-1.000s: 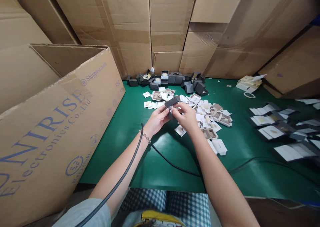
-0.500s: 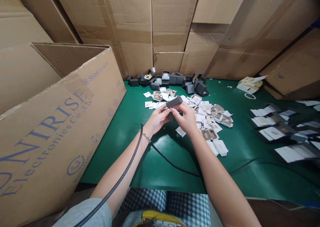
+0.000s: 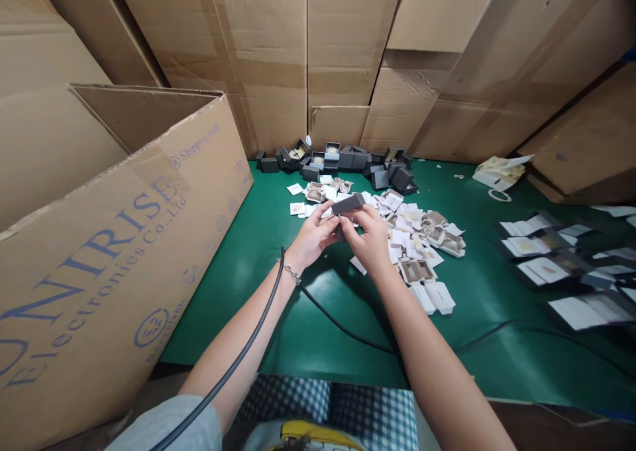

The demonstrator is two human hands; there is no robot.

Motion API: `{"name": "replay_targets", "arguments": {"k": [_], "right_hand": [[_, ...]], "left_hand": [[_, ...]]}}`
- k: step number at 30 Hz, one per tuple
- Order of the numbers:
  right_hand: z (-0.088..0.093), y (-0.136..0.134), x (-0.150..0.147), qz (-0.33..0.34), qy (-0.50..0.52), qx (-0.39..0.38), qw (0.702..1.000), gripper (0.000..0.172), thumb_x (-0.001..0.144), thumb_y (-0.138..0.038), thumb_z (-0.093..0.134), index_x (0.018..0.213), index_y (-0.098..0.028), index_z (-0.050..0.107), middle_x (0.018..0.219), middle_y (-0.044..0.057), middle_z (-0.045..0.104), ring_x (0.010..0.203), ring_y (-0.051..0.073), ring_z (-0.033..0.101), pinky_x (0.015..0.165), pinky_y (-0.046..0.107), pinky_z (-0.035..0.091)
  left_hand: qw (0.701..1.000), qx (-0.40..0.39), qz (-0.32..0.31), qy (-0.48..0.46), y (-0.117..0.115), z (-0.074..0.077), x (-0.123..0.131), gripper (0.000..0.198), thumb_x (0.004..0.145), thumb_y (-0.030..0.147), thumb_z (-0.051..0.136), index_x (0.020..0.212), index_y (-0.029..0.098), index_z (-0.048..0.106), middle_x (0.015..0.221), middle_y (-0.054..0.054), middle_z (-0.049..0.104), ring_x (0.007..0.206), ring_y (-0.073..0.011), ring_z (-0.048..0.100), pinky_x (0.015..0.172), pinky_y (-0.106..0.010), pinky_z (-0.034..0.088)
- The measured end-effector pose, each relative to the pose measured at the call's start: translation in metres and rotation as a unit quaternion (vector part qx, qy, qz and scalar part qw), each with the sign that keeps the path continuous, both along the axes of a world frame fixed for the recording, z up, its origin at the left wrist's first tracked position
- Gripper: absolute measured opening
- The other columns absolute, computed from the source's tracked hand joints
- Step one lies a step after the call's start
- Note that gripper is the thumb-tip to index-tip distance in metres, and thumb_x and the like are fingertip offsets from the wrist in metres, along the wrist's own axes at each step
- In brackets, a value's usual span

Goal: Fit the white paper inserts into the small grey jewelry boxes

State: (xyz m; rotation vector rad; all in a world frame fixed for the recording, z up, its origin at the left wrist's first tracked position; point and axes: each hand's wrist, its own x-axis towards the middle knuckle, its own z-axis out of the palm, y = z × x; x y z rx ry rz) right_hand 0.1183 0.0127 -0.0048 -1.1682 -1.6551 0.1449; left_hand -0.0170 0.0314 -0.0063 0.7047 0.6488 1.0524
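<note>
Both hands meet above the middle of the green table, around a small dark grey box [image 3: 348, 204]. My left hand [image 3: 314, 236] grips its left side, thumb and fingers closed. From the other side my right hand [image 3: 368, 237] holds it too, with the fingers bent and the thumb close to the left thumb. The box's lower part and what is inside it are mostly hidden by the fingers. Behind and right of the hands lies a loose pile of white folded cards and brown-grey paper inserts [image 3: 417, 271].
A large open carton [image 3: 149, 239] stands at the left. Several dark small boxes [image 3: 352, 158] line the table's back. At the right lie dark opened boxes with white cards [image 3: 541, 270] and a white ring [image 3: 499, 195]. A black cable [image 3: 342, 328] crosses the green table [image 3: 318, 351].
The view has shifted very slightly. Both hands keep nearly the same hold on the dark grey box; no other clear change shows.
</note>
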Motion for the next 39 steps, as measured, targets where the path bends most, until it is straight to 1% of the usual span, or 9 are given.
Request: {"name": "replay_targets", "arguments": {"k": [3, 12, 17, 21, 25, 28, 32, 34, 39], "right_hand": [[-0.001, 0.0, 0.001, 0.001, -0.017, 0.008, 1.0, 0.013, 0.086, -0.028, 0.054, 0.084, -0.022, 0.065, 0.093, 0.006, 0.065, 0.09, 0.019, 0.061, 0.079, 0.033, 0.05], [-0.002, 0.003, 0.003, 0.029, 0.001, -0.046, 0.999, 0.014, 0.085, -0.03, 0.05, 0.08, -0.021, 0.06, 0.08, 0.003, 0.063, 0.075, 0.017, 0.059, 0.071, 0.03, 0.048], [0.0, 0.003, 0.003, 0.026, 0.004, -0.059, 0.998, 0.014, 0.083, -0.031, 0.051, 0.076, -0.021, 0.058, 0.078, 0.003, 0.061, 0.07, 0.016, 0.055, 0.065, 0.028, 0.046], [0.0, 0.004, 0.004, 0.024, 0.02, -0.075, 0.997, 0.014, 0.08, -0.03, 0.053, 0.072, -0.021, 0.06, 0.074, 0.002, 0.062, 0.066, 0.015, 0.054, 0.06, 0.028, 0.045], [-0.001, 0.005, 0.007, 0.032, 0.029, -0.094, 0.995, 0.016, 0.079, -0.032, 0.055, 0.072, -0.021, 0.064, 0.072, 0.002, 0.066, 0.068, 0.017, 0.058, 0.062, 0.029, 0.047], [-0.001, 0.004, 0.005, 0.034, 0.033, -0.085, 0.995, 0.018, 0.081, -0.034, 0.056, 0.074, -0.021, 0.067, 0.074, 0.002, 0.067, 0.07, 0.017, 0.06, 0.065, 0.031, 0.048], [0.001, 0.0, -0.004, 0.029, 0.03, -0.046, 0.998, 0.025, 0.088, -0.037, 0.051, 0.085, -0.022, 0.07, 0.091, 0.005, 0.067, 0.087, 0.019, 0.063, 0.079, 0.033, 0.051], [0.001, -0.002, -0.007, 0.021, 0.02, -0.028, 0.999, 0.027, 0.09, -0.038, 0.049, 0.088, -0.022, 0.071, 0.096, 0.006, 0.067, 0.093, 0.02, 0.062, 0.084, 0.035, 0.05], [-0.003, -0.004, -0.01, 0.031, -0.017, 0.0, 0.999, 0.027, 0.091, -0.035, 0.046, 0.1, -0.022, 0.068, 0.102, 0.008, 0.066, 0.097, 0.021, 0.062, 0.086, 0.037, 0.051]], "left_hand": [[1.0, 0.005, 0.002, -0.002, -0.001, 0.001, 0.0, 0.056, 0.075, 0.015, 0.068, 0.128, 0.022, 0.05, 0.089, -0.001, 0.068, 0.07, -0.0088, 0.063, 0.066, -0.021, 0.051], [1.0, -0.003, 0.013, 0.007, -0.002, 0.001, 0.002, 0.062, 0.075, 0.014, 0.068, 0.132, 0.022, 0.045, 0.09, -0.002, 0.069, 0.069, -0.009, 0.063, 0.068, -0.022, 0.051], [1.0, -0.025, 0.013, -0.001, -0.004, 0.004, 0.003, 0.062, 0.075, 0.014, 0.068, 0.132, 0.021, 0.045, 0.08, -0.001, 0.068, 0.067, -0.0096, 0.063, 0.065, -0.021, 0.051], [1.0, -0.027, -0.003, -0.006, -0.005, 0.002, 0.003, 0.06, 0.076, 0.015, 0.067, 0.132, 0.022, 0.047, 0.08, 0.0, 0.067, 0.066, -0.009, 0.063, 0.064, -0.021, 0.052], [1.0, -0.012, -0.021, 0.001, -0.005, -0.001, 0.002, 0.063, 0.077, 0.016, 0.067, 0.135, 0.023, 0.044, 0.082, -0.001, 0.067, 0.066, -0.0094, 0.063, 0.063, -0.021, 0.053], [1.0, -0.013, -0.016, -0.001, -0.004, -0.002, 0.0, 0.063, 0.077, 0.016, 0.067, 0.135, 0.024, 0.044, 0.085, -0.001, 0.068, 0.066, -0.0088, 0.063, 0.063, -0.021, 0.053], [0.999, -0.014, -0.001, -0.031, 0.0, 0.0, -0.003, 0.056, 0.078, 0.018, 0.067, 0.13, 0.023, 0.049, 0.089, -0.001, 0.068, 0.069, -0.0076, 0.063, 0.065, -0.019, 0.052], [0.999, -0.013, 0.0, -0.041, 0.001, 0.0, -0.005, 0.05, 0.078, 0.018, 0.067, 0.126, 0.022, 0.053, 0.09, -0.001, 0.067, 0.069, -0.007, 0.062, 0.065, -0.019, 0.051], [0.998, -0.001, 0.002, -0.055, 0.003, 0.0, -0.006, 0.025, 0.076, 0.019, 0.069, 0.1, 0.016, 0.064, 0.084, 0.0, 0.066, 0.065, -0.0051, 0.06, 0.059, -0.015, 0.049]]}}
